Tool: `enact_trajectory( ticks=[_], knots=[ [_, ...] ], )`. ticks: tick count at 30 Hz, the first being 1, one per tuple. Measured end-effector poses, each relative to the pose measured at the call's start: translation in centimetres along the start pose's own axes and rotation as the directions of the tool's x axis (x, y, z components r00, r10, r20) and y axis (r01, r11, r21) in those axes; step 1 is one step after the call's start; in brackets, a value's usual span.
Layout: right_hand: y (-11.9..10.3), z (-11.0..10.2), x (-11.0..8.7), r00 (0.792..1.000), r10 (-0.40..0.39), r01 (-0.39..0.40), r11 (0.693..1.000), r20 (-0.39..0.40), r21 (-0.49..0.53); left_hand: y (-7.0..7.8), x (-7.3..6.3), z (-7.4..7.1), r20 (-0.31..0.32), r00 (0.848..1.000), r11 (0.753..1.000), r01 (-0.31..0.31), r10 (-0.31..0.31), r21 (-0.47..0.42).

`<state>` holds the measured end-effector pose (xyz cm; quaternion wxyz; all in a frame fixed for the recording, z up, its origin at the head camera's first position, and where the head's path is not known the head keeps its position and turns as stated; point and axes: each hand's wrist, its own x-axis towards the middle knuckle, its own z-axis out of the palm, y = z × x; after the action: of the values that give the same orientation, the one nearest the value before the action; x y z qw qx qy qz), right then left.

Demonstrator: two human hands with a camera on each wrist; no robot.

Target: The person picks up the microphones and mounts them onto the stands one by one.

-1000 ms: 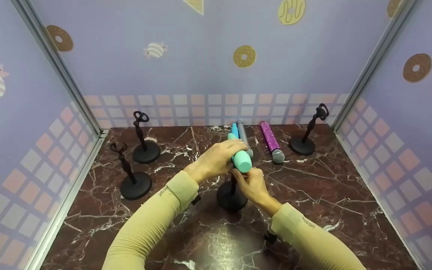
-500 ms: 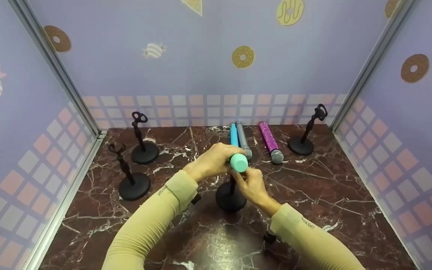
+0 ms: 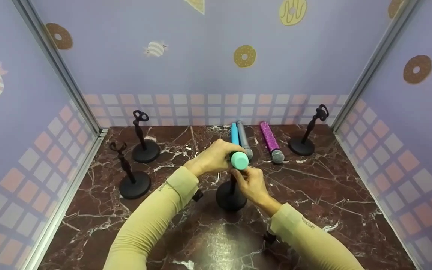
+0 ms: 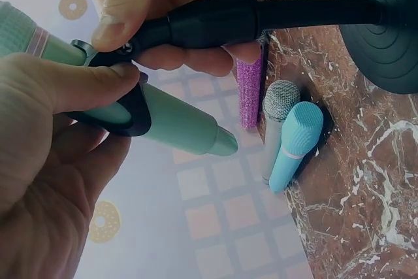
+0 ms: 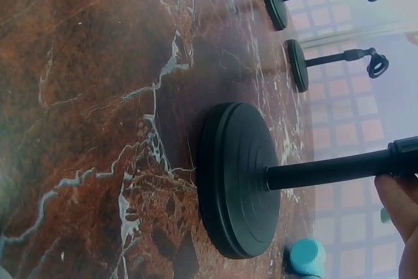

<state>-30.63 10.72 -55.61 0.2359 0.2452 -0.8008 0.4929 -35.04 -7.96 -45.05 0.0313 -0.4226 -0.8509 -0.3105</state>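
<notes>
A mint-green microphone [image 3: 240,161] sits in the ring-shaped black clip [image 4: 140,115] atop a black microphone stand [image 3: 231,197]. In the left wrist view, my left hand [image 4: 46,129] grips the microphone and clip, its thumb lying across them and its fingers behind. My right hand [image 3: 254,185] pinches the stand's neck just under the clip, thumb on the near side. The stand's round base [image 5: 238,181] rests on the marble table. From the head, mainly the microphone's rounded head shows; its body is hidden behind.
Behind the hands lie a blue microphone [image 3: 234,134], a grey microphone [image 3: 243,138] and a glittery purple microphone [image 3: 270,140]. Two bare stands [image 3: 135,185] are on the left and another stand [image 3: 302,145] at the back right. Patterned walls [image 3: 201,67] enclose the table.
The green microphone has turned from a slant, with its tail showing behind my left hand, to pointing its head end at the head camera. Both hands stay around the stand's top.
</notes>
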Motion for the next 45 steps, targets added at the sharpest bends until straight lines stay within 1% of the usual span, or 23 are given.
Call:
enact_trajectory(
  ticks=[6, 9, 11, 15, 17, 21, 23, 26, 28, 30, 32, 34, 36, 41, 45],
  knots=[
    [0.0, 0.1, -0.2, 1.000, 0.004, -0.004, 1.000, 0.017, 0.012, -0.1, -0.1, 0.0, 0.004, 1.000, 1.000, 0.028, -0.028, -0.001],
    [0.0, 0.1, -0.2, 1.000, 0.013, -0.013, 1.000, 0.019, 0.012, -0.1, -0.3, 0.1, 0.002, 1.000, 1.000, 0.018, -0.018, 0.002],
    [-0.1, 0.1, -0.1, 0.999, 0.025, -0.025, 1.000, 0.024, 0.018, -0.1, -0.4, 0.3, -0.011, 1.000, 1.000, 0.006, -0.006, 0.010],
    [-0.1, -0.2, -0.1, 0.996, 0.073, -0.075, 0.996, 0.057, 0.040, -0.4, -0.9, 1.1, -0.072, 0.997, 0.999, -0.014, 0.017, 0.046],
    [-0.1, -0.4, 0.0, 0.992, 0.094, -0.099, 0.994, 0.084, 0.054, -0.7, -1.5, 1.6, -0.112, 0.994, 0.998, -0.011, 0.018, 0.061],
    [0.0, -1.1, -0.1, 0.978, 0.137, -0.151, 0.985, 0.155, 0.083, -1.1, -2.9, 2.3, -0.197, 0.980, 0.995, 0.028, -0.009, 0.096],
    [0.2, -1.5, -0.3, 0.972, 0.145, -0.162, 0.983, 0.185, 0.081, -1.2, -3.6, 2.7, -0.241, 0.970, 0.990, 0.060, -0.028, 0.125],
    [0.9, -2.2, -0.8, 0.966, 0.136, -0.139, 0.990, 0.221, -0.002, -1.4, -4.7, 3.4, -0.298, 0.952, 0.982, 0.115, -0.066, 0.151],
    [1.5, -2.6, -1.2, 0.962, 0.126, -0.109, 0.991, 0.241, -0.081, -1.5, -5.3, 3.9, -0.332, 0.938, 0.977, 0.152, -0.095, 0.151],
    [2.0, -2.9, -1.6, 0.957, 0.121, -0.077, 0.982, 0.265, -0.170, -1.7, -5.9, 4.4, -0.357, 0.926, 0.974, 0.181, -0.123, 0.134],
    [2.5, -3.1, -2.0, 0.948, 0.127, -0.059, 0.971, 0.293, -0.232, -1.8, -6.2, 4.9, -0.366, 0.921, 0.974, 0.192, -0.136, 0.121],
    [3.0, -3.1, -2.3, 0.940, 0.132, -0.042, 0.960, 0.315, -0.278, -1.8, -6.6, 5.4, -0.368, 0.919, 0.975, 0.192, -0.138, 0.113],
    [3.3, -3.0, -2.5, 0.932, 0.138, -0.033, 0.952, 0.334, -0.304, -1.8, -6.8, 5.9, -0.366, 0.921, 0.979, 0.177, -0.131, 0.096],
    [3.8, -2.5, -2.9, 0.927, 0.125, -0.006, 0.948, 0.355, -0.318, -1.5, -6.9, 7.2, -0.350, 0.930, 0.991, 0.130, -0.113, 0.025],
    [4.2, -2.1, -3.5, 0.917, 0.111, 0.024, 0.944, 0.384, -0.330, -1.3, -6.8, 8.2, -0.322, 0.939, 0.992, 0.117, -0.122, -0.035]
  ],
)
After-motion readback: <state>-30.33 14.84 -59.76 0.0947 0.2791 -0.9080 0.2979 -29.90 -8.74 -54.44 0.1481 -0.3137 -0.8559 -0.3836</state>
